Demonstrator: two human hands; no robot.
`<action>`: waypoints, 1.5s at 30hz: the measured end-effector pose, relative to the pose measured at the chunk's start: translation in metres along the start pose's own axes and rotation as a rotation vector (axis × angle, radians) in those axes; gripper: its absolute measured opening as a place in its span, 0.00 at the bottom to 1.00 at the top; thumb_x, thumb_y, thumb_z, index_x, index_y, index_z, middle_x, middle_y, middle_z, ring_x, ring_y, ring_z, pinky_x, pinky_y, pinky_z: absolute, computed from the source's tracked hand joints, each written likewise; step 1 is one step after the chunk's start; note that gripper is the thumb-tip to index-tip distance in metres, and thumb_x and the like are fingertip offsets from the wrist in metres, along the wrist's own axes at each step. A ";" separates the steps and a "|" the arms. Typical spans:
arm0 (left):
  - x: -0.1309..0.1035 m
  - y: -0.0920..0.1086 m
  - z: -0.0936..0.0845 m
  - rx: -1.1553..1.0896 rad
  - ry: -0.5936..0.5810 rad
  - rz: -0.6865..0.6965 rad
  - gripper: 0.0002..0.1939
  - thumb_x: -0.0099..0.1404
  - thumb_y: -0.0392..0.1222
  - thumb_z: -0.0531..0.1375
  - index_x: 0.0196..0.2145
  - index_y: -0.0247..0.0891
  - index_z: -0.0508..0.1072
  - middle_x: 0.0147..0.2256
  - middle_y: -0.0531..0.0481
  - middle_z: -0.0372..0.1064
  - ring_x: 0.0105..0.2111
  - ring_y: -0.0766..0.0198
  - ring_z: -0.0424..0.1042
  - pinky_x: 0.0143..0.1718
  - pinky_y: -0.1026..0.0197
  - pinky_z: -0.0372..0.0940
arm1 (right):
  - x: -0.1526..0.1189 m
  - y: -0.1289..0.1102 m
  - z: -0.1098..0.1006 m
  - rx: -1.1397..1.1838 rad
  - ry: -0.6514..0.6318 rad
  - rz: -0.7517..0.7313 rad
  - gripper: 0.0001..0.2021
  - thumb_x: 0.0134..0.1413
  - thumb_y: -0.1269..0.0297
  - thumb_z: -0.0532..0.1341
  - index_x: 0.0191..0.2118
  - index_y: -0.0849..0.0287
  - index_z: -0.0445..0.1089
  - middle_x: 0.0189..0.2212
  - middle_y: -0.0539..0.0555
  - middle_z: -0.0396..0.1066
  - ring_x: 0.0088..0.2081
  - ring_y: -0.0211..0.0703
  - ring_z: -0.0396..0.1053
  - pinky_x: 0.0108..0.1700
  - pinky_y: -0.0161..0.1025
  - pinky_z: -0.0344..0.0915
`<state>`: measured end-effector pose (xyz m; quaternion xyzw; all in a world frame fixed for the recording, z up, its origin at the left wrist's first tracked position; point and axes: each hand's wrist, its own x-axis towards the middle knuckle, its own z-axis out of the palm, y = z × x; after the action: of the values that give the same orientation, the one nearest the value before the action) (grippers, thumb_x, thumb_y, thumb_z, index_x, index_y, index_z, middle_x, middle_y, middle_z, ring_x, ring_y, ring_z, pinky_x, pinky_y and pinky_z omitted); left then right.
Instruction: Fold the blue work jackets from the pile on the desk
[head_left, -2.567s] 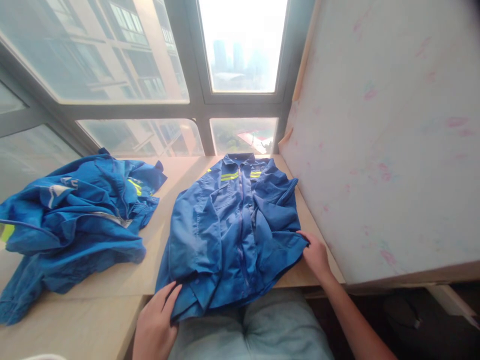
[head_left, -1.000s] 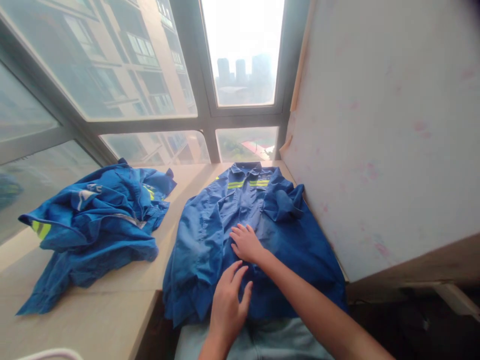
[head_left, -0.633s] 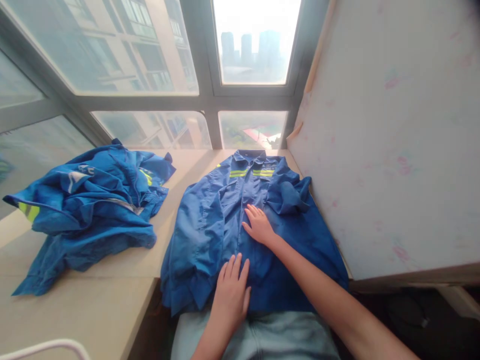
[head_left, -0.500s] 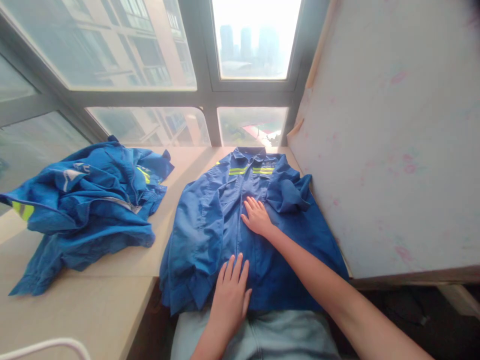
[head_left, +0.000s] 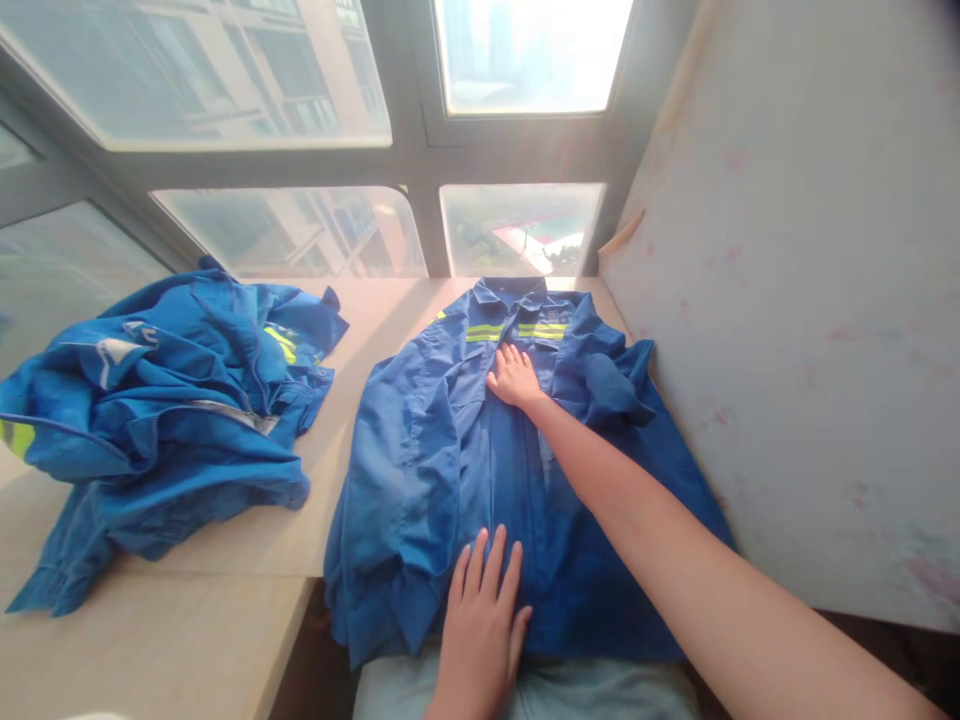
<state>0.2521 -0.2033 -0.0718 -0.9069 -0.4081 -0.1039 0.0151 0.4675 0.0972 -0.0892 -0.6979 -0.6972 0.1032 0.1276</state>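
A blue work jacket with yellow reflective chest stripes lies front side up before me, its collar toward the window. Its lower hem hangs over my lap. My right hand rests flat on the chest just below the stripes, fingers spread. Near the hem, my left hand lies open on the front, fingers stretched toward the collar. One sleeve runs down the left side; the other is bent in over the right side. Neither hand grips the cloth.
A second blue jacket lies crumpled on the pale wooden surface at left. Grey window frames stand at the back. A whitish flower-patterned panel rises close along the right side.
My right hand has slid up the jacket toward the collar. My left hand stays near the hem, slightly more to the right in view. The camera view has shifted a little.
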 end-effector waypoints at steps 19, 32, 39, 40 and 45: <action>0.021 -0.012 0.036 -0.084 0.135 -0.058 0.29 0.65 0.60 0.56 0.60 0.47 0.69 0.59 0.48 0.68 0.65 0.51 0.54 0.66 0.51 0.44 | 0.163 0.020 0.017 -0.085 -0.052 -0.022 0.34 0.64 0.53 0.46 0.70 0.67 0.47 0.72 0.62 0.35 0.72 0.55 0.33 0.69 0.60 0.37; 0.072 -0.041 0.010 -0.072 -0.131 -0.083 0.33 0.69 0.48 0.54 0.69 0.47 0.52 0.69 0.48 0.48 0.68 0.50 0.46 0.65 0.46 0.45 | 0.124 0.007 0.004 0.001 -0.062 0.061 0.33 0.65 0.50 0.49 0.70 0.61 0.48 0.72 0.64 0.37 0.71 0.59 0.36 0.68 0.62 0.41; 0.073 -0.042 0.009 -0.082 -0.155 -0.083 0.32 0.69 0.45 0.55 0.68 0.46 0.55 0.70 0.47 0.46 0.68 0.47 0.47 0.65 0.43 0.47 | 0.069 -0.002 0.016 -0.075 0.027 0.013 0.31 0.67 0.54 0.46 0.70 0.61 0.48 0.72 0.62 0.37 0.72 0.57 0.33 0.69 0.60 0.34; 0.073 -0.042 0.009 -0.071 -0.154 -0.080 0.32 0.69 0.44 0.54 0.68 0.45 0.55 0.70 0.46 0.46 0.68 0.47 0.47 0.65 0.42 0.47 | 0.078 -0.003 0.015 -0.071 0.022 0.008 0.31 0.67 0.54 0.46 0.70 0.62 0.48 0.72 0.62 0.37 0.72 0.57 0.34 0.69 0.60 0.34; 0.071 -0.046 0.007 -0.008 -0.130 -0.074 0.31 0.69 0.41 0.54 0.68 0.44 0.56 0.70 0.47 0.47 0.68 0.46 0.48 0.64 0.41 0.49 | 0.119 -0.014 0.000 -0.045 -0.086 0.031 0.30 0.67 0.58 0.46 0.71 0.65 0.47 0.72 0.65 0.35 0.72 0.59 0.33 0.68 0.61 0.36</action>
<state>0.2653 -0.1198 -0.0669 -0.8961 -0.4409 -0.0470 -0.0188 0.4552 0.2157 -0.0807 -0.7063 -0.6932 0.1194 0.0800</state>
